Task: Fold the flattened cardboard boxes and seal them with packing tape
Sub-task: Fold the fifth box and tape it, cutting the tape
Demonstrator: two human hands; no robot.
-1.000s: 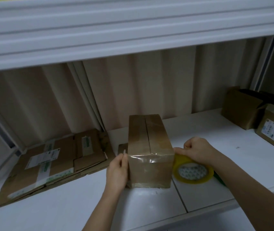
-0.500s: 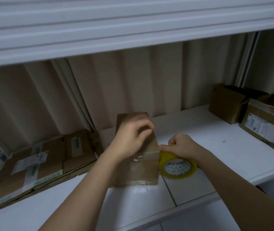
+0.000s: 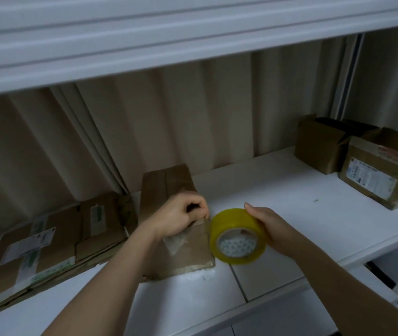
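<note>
Now: left hand [image 3: 181,218] curled, pinching tape end on box [image 3: 168,187] top near its right edge; right hand [image 3: 269,227] wrapped round yellow tape roll [image 3: 238,236], lifted just right of box. Best kept taut, pressed flat along seam before tearing. Flattened cartons [image 3: 47,241] left on desk [image 3: 278,197]; two boxes [image 3: 362,161] far right. Open room right of roll; desk edge close at near side.

Dim, soft overall, with wide-angle bending at the edges
</note>
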